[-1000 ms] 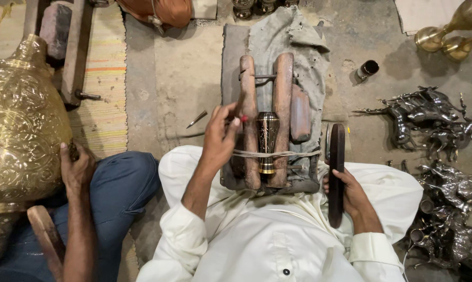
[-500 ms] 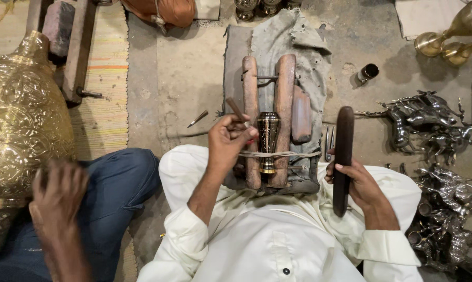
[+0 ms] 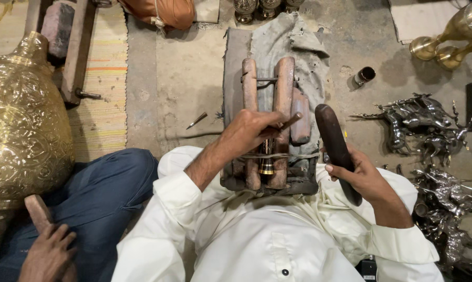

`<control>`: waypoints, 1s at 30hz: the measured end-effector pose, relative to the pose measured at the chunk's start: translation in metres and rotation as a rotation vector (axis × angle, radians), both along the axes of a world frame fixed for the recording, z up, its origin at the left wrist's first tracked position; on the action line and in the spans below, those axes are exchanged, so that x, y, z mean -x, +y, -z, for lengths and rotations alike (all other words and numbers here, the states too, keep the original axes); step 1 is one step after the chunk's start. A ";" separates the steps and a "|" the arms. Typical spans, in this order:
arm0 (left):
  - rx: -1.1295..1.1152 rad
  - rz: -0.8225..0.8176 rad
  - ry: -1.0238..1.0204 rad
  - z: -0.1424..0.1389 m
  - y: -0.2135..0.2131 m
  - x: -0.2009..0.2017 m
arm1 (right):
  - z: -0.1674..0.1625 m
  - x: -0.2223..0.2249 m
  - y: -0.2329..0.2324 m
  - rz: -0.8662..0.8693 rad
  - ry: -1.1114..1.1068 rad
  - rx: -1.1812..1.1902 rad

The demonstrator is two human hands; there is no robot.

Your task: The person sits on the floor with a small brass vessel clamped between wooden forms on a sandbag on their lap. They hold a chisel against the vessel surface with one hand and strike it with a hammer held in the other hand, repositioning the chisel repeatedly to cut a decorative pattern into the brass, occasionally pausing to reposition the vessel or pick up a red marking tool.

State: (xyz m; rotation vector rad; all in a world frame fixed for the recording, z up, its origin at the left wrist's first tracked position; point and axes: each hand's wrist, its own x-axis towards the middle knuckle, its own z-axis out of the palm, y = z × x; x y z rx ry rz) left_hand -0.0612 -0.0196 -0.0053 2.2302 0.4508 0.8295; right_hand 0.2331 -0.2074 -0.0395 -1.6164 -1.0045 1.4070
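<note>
The left hand point(image 3: 249, 130) was closed around a thin dark chisel point(image 3: 287, 123), pinching it near its upper end so that the tool slanted down towards the small brass piece point(image 3: 267, 163). That piece sat low between two rounded wooden blocks point(image 3: 284, 89), which lay side by side and upright in the view, joined near the top by a metal rod. The brass piece was narrow and dark along its body, with a bright golden flared band at its lower end; a pale cord crossed the blocks just above that band. The hand covered most of its upper part, so little more of its surface could be made out.

The right hand point(image 3: 360, 176) gripped a dark wooden mallet point(image 3: 334, 143), a long, smooth, slightly curved club, held raised just right of the blocks, its rounded head pointing up and away from the body.

The blocks rested on a grey cloth point(image 3: 293, 39) spread over a flat slab on the concrete floor point(image 3: 183, 78). A small pointed tool point(image 3: 197, 120) lay on the floor to the left of the slab, well apart from it. Silver-coloured horse figures point(image 3: 419, 122) were heaped at the right. At the left stood a large embossed brass vessel point(image 3: 21, 130), and beside it another person's hand point(image 3: 48, 256) held a wooden handle point(image 3: 37, 211).
</note>
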 end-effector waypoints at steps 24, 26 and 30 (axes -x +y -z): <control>0.463 -0.361 -0.196 0.027 -0.043 0.007 | -0.098 0.017 0.018 -0.137 -0.853 -0.207; 0.520 -0.398 -0.295 0.032 -0.056 0.005 | -0.099 0.020 0.023 -0.202 -0.871 -0.186; 0.487 -0.463 -0.350 0.032 -0.070 0.003 | -0.108 0.028 0.037 -0.293 -1.013 -0.257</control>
